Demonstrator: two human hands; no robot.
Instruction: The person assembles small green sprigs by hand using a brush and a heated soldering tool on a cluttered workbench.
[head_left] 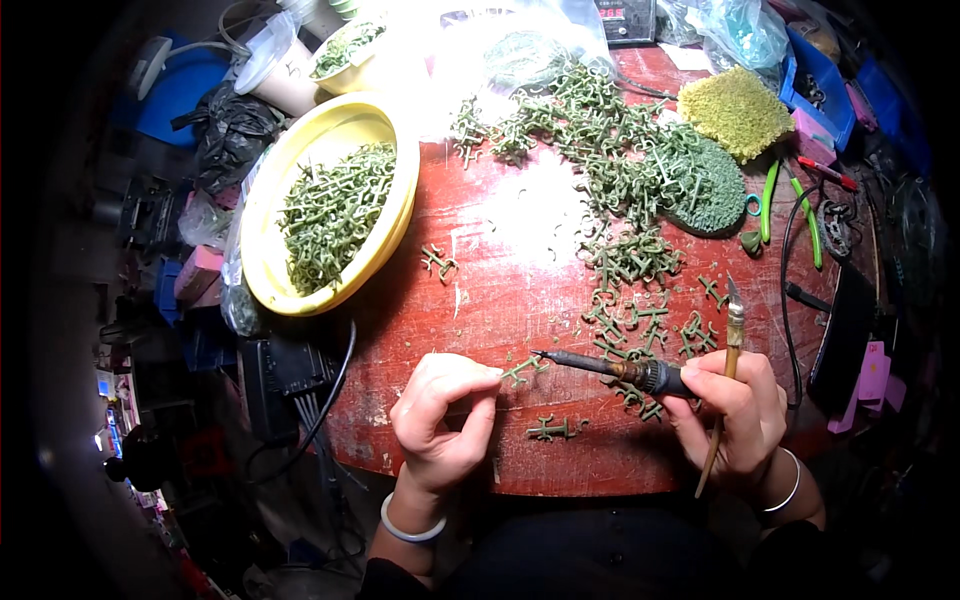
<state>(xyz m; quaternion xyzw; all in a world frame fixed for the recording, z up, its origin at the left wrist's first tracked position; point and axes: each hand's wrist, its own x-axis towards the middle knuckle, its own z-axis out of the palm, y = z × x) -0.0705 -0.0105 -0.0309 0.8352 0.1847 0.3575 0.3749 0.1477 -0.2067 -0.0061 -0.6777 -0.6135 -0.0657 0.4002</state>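
My left hand (440,415) is closed, thumb and forefinger pinching a small green branched piece (525,371), apparently wax or plastic. Opposite it, my right hand (738,415) is wrapped round a soldering iron (640,375), its dark tip pointing left, close by the pinched piece; I cannot tell whether they touch. A slim wooden-handled knife (736,325) with a pointed blade also sits in the right hand, tilted upward between the fingers. Below the tip, similar green pieces (553,429) lie on the red table (455,345). More green pieces (640,260) are heaped beyond the iron.
A yellow basin (262,225) full of green pieces stands at the left. Far right are a round green pad (715,195), a yellow sponge-like block (735,112), green-handled pliers (768,205), a red pen (828,174) and black cables (788,290). Bright glare covers the back.
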